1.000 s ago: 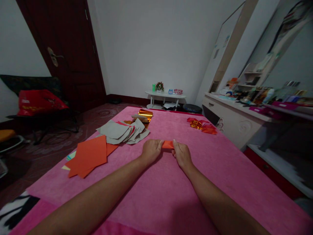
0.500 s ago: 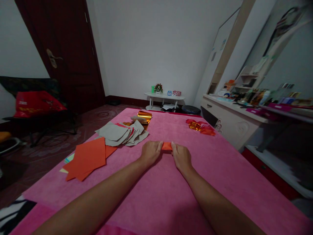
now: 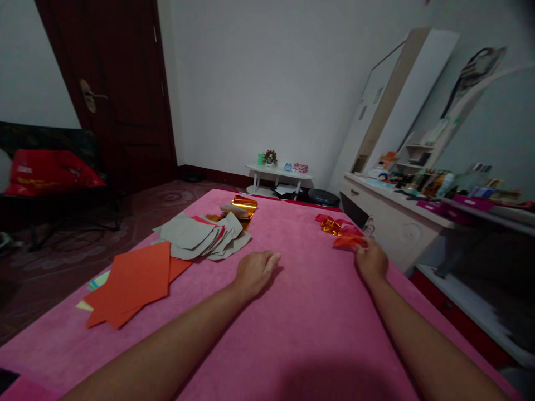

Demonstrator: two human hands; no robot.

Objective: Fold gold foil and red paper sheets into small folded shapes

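Hands sit well apart over the pink cloth [image 3: 301, 317], the right one reaching farther out to the side than the left. Fingertips of the right hand [image 3: 371, 263] meet the near right end of an orange paper piece [image 3: 346, 241], which lies near the cloth's right edge; whether they pinch it firmly or only touch it, I cannot tell. The left hand [image 3: 254, 274] rests on the cloth near the middle, loosely curled and relaxed, its thumb pointing away to the right. Just beyond the orange piece lie crumpled shiny gold foil [image 3: 331, 226] and some red paper [image 3: 350, 229], bunched close together. Across on the left, nearest the left hand, a fanned pile of grey paper pieces [image 3: 188, 238] spreads out, with a shiny gold roll [image 3: 244, 205] behind it. Closer in, orange sheets [image 3: 129, 278] overlap at angles, pale sheets [image 3: 98, 279] peeking from under their left side. Past the cloth, a low white table [image 3: 278, 169] bears a green cup [image 3: 260, 159] and a small plant [image 3: 270, 158]. A cluttered dresser [image 3: 397, 220] lines the right side; a red bag [image 3: 54, 171] sits at far left before a dark door [image 3: 112, 94].
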